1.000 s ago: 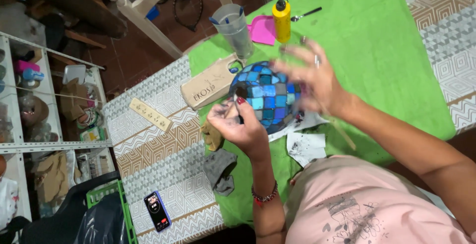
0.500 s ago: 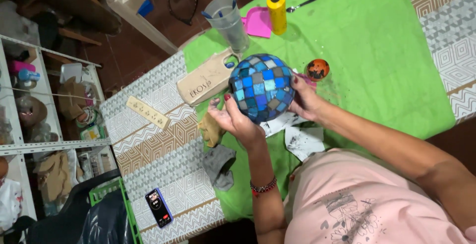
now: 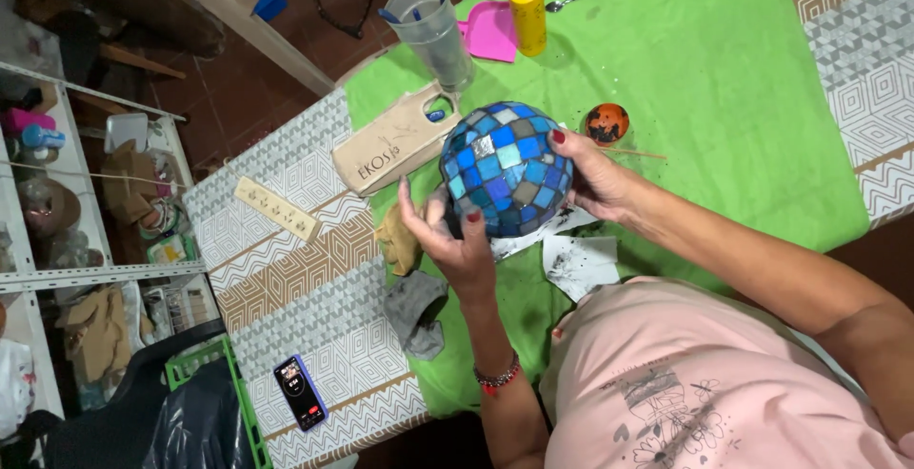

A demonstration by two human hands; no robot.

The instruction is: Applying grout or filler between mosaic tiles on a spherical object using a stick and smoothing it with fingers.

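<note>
Both hands cradle a round ball tiled in blue and grey mosaic squares.
Left hand cups underneath, right hand steadies its side above the green-clothed table.

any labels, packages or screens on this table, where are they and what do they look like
Phone: near table edge on the patterned cloth, dark slab, lit screen facing up.
Wooden plaque: lettered tan board beside the mosaic ball.
Yellow bottle: upright on the green cloth, dark nozzle, no label visible.
</note>
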